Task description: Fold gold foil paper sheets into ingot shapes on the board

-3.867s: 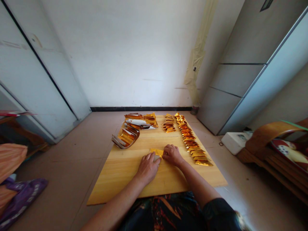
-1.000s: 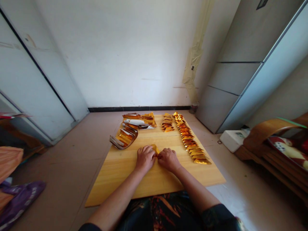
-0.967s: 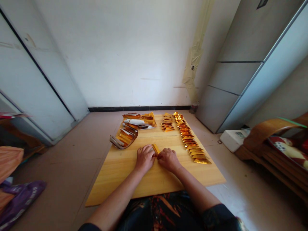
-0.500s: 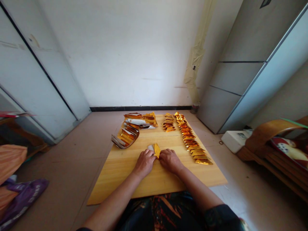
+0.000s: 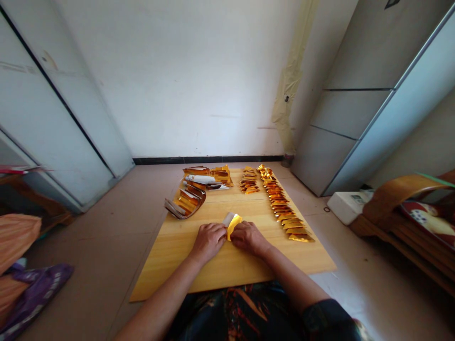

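Note:
On the wooden board [image 5: 199,274] a sheet of gold foil paper [image 5: 233,224], white on its left part, lies partly folded between my two hands. My left hand [image 5: 211,240] has its fingers bent and pressed on the paper's left edge. The closed fingers of my right hand [image 5: 250,237] grip its right side and hide part of it; the fingertips themselves are hard to see. To the right runs a long row of folded gold paper pieces [image 5: 284,208]. Beyond my hands is a shorter row of gold folded pieces [image 5: 249,182].
Stacks of curled gold paper sheets [image 5: 186,201] rest at the board's left, with further sheets [image 5: 222,176] behind them. A grey refrigerator [image 5: 341,113], a white box [image 5: 346,207] and a wooden chair [image 5: 384,213] stand right. A purple bag [image 5: 42,289] lies on the floor left.
The gold paper has turned and shows a wider, brighter gold face. My left hand has shifted slightly left, and my right hand slightly left over the paper.

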A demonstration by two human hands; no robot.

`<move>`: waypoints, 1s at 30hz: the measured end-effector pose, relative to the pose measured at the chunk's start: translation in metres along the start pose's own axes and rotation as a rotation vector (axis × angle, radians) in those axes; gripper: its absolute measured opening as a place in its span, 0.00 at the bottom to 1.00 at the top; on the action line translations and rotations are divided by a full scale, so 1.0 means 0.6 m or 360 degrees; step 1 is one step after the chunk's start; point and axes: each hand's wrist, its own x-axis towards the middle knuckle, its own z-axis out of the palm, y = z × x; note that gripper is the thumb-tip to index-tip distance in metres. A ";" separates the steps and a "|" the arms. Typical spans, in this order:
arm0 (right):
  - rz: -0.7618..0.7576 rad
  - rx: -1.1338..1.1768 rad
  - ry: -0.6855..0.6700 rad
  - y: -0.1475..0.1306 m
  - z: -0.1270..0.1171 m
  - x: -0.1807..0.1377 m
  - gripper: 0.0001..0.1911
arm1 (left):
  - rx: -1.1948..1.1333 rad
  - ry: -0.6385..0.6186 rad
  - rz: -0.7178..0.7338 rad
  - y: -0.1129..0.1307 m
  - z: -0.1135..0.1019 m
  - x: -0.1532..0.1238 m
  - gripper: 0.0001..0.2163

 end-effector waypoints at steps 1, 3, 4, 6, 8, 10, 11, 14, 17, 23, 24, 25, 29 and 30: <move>-0.0006 0.0008 0.0005 0.003 0.002 0.000 0.06 | -0.0016 0.0007 -0.0007 0.000 0.001 -0.001 0.07; -0.0010 0.0026 0.0009 0.008 0.005 -0.001 0.06 | -0.0049 0.0011 -0.0005 -0.001 0.003 -0.002 0.07; -0.0007 0.0036 0.0013 0.010 0.006 -0.001 0.06 | -0.0065 0.0009 0.0005 -0.002 0.002 -0.002 0.07; 0.0004 0.0061 0.0023 0.012 0.009 -0.001 0.06 | -0.0081 -0.0011 0.0037 -0.005 0.000 -0.001 0.07; 0.0014 0.0087 0.0036 0.012 0.012 0.000 0.05 | -0.0082 -0.0048 0.0067 -0.009 -0.004 -0.002 0.09; 0.0012 0.0110 0.0056 0.013 0.015 0.003 0.05 | -0.0082 -0.0097 0.0090 -0.013 -0.010 -0.004 0.10; 0.0010 0.0119 0.0066 0.013 0.017 0.004 0.04 | -0.0084 -0.0120 0.0097 -0.014 -0.012 -0.006 0.11; 0.0017 0.0118 0.0086 0.014 0.021 0.006 0.04 | -0.0088 -0.0172 0.0097 -0.017 -0.018 -0.010 0.13; 0.0015 0.0076 0.0088 0.016 0.024 0.005 0.04 | -0.0079 -0.0197 0.0091 -0.019 -0.020 -0.012 0.13; -0.0060 0.0071 0.0090 0.026 0.027 0.000 0.05 | -0.0089 -0.0164 0.0109 -0.021 -0.016 -0.009 0.11; -0.0066 0.0085 0.0101 0.027 0.028 0.000 0.05 | -0.0092 -0.0153 0.0093 -0.020 -0.015 -0.007 0.10; -0.0069 0.0096 0.0113 0.028 0.029 0.001 0.05 | -0.0094 -0.0144 0.0070 -0.019 -0.013 -0.006 0.08; -0.0064 0.0088 0.0181 0.028 0.034 0.006 0.05 | -0.0087 -0.0126 -0.0045 -0.014 -0.004 -0.002 0.06; -0.0063 0.0081 0.0195 0.028 0.036 0.007 0.05 | -0.0084 -0.0114 -0.0068 -0.012 -0.001 -0.002 0.05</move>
